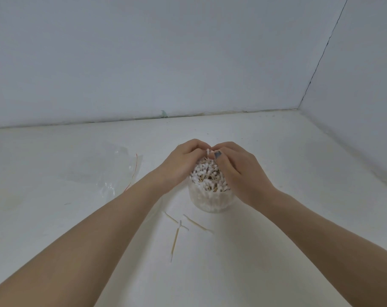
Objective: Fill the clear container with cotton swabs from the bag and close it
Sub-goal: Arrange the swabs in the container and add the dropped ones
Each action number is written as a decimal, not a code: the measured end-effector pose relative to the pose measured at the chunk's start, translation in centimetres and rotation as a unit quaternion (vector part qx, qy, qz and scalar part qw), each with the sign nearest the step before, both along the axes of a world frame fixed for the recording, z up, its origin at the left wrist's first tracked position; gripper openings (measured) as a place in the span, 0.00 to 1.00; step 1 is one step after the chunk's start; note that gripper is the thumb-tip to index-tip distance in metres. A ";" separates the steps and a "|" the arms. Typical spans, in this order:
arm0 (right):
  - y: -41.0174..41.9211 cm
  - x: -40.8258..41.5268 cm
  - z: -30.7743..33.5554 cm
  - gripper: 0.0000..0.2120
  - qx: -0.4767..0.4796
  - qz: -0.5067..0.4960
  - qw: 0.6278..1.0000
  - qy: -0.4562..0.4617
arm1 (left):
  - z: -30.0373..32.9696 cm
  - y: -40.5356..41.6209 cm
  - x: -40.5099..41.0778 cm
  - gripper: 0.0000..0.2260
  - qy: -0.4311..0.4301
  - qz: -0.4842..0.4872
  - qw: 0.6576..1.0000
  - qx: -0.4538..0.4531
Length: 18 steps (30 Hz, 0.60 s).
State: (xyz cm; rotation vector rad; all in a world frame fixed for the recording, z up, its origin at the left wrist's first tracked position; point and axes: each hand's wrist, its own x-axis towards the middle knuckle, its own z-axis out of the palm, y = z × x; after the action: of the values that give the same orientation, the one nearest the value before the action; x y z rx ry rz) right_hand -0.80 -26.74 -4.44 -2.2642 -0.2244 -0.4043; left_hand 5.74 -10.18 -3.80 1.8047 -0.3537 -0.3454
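A clear round container (210, 201) stands on the white surface, packed with upright cotton swabs (208, 173) whose white tips rise above its rim. My left hand (181, 160) and my right hand (234, 169) cup the bundle from both sides, fingers curled round the swabs. At the top, fingertips of both hands pinch one raised swab (208, 152). The clear plastic bag (104, 171) with a red strip lies flat to the left. No lid is visible.
Three loose swabs (183, 227) lie on the white surface (276, 240) just in front of the container. Pale walls close the space behind and to the right, meeting in a corner (299, 108) at the back right.
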 end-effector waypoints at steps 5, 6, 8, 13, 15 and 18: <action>0.1 0.1 0.0 0.16 -0.004 -0.005 1.000 0.002 | -0.3 0.7 0.2 0.12 0.030 -0.023 0.999 -0.014; 0.2 0.1 0.2 0.16 -0.005 -0.007 1.000 0.006 | -0.4 0.7 0.2 0.12 0.059 -0.024 0.998 -0.028; 0.2 0.1 0.7 0.15 -0.002 -0.007 1.000 0.020 | -0.4 0.6 0.4 0.11 0.092 -0.018 0.995 -0.039; 0.1 0.7 2.0 0.19 0.005 0.012 0.997 0.081 | -0.4 -0.1 0.6 0.15 0.109 0.014 0.993 -0.043; 0.0 1.0 2.1 0.20 -0.032 0.015 0.995 0.088 | -0.6 -0.2 0.5 0.13 0.110 0.026 0.993 -0.043; -0.1 1.0 1.8 0.20 -0.030 0.004 0.996 0.078 | -0.5 -0.4 0.4 0.16 0.133 0.019 0.989 -0.061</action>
State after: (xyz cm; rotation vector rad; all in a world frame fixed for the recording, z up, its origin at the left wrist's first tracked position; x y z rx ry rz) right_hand 0.21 -26.84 -2.61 -2.3408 -0.1669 -0.2177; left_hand 6.10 -10.55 -4.25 1.6197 -0.1484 -0.5209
